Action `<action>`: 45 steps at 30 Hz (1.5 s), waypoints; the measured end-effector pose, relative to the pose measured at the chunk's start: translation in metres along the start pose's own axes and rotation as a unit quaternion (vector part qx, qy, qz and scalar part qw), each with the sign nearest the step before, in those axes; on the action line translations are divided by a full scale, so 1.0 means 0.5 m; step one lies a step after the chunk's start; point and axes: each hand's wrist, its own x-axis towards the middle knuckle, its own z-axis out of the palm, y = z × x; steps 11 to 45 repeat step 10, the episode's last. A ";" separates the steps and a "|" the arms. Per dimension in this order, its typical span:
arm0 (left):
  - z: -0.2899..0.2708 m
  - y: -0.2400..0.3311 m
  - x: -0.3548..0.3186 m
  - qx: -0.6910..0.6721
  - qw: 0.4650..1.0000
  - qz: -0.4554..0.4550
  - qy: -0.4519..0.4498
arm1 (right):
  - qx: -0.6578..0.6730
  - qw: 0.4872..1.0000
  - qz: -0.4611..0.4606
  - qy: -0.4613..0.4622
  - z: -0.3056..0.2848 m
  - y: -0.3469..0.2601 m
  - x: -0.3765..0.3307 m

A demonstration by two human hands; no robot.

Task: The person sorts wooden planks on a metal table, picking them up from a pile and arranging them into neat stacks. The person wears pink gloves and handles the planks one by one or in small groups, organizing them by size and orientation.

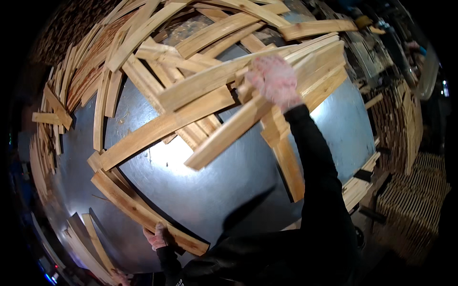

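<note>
Wood everywhere: pale slats heaped criss-cross over a grey metal surface (238, 190). Right hand (274, 81), sleeved in black, laid over the middle of the heap, fingers curled down onto a long slat (229, 128) that slopes toward the near left; closed about it by the look, though the grip underneath hidden. Left hand (157, 236) low at the near edge, fingers wrapped on the end of a lower board (143, 209) lying flat on the surface. More slats (71, 95) fanned along the far left rim, stacked pieces (410, 200) off to the right. To do well here, probably: lift the long slat clear rather than drag it, since neighbours overlap it; steady the lower board meanwhile; mind splinters and the loose ends tipping.
</note>
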 end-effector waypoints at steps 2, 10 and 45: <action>-0.020 -0.029 0.021 0.007 1.000 0.016 0.004 | 0.028 1.000 0.005 0.002 -0.046 -0.038 -0.119; -0.035 -0.066 0.078 0.038 0.995 0.086 -0.036 | 0.208 0.958 0.194 0.022 -0.110 -0.105 -0.502; -0.035 -0.066 0.078 0.038 0.995 0.086 -0.036 | 0.208 0.958 0.194 0.022 -0.110 -0.105 -0.502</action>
